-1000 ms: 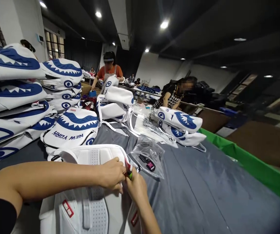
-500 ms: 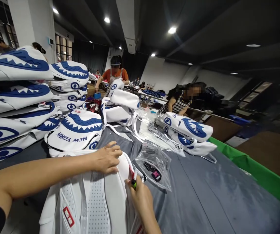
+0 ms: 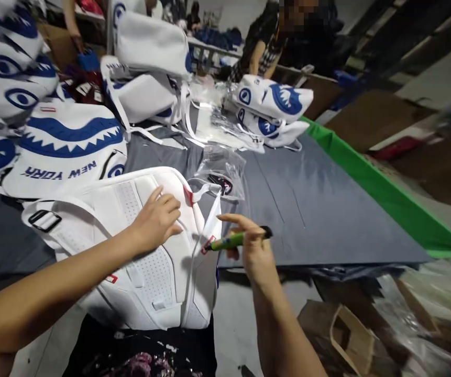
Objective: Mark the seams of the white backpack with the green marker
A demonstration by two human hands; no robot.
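The worktop (image 3: 343, 214), covered in dark grey, spreads under most of the goods, with a green strip (image 3: 378, 183) along its far right edge, perhaps placed as a border. At the left, white bags stand in a stack (image 3: 9, 89), probably piled flat to save room. The white backpack (image 3: 152, 269) in hand lies at the near edge of the worktop, its lower end over the person's dark clothing; its padded back faces up, which likely leaves straps and seams within reach. Just beyond it lies a bag lettered NEW YORK (image 3: 76, 125), its printed front showing, and farther off sits a pair of bags (image 3: 266, 94), one upon the other. A clear packet (image 3: 231, 162) with something dark inside rests just past the backpack's top corner. The left hand (image 3: 158, 219) lies on the back panel, grip released, fingers bent and apart, apparently steadying the bag by pressure alone. The right hand (image 3: 253, 245) has its grip closed around a green pen-like tool (image 3: 233, 241), whose dark tip overlaps a small red-edged label (image 3: 205, 248) on the backpack's side; whether they touch cannot be told
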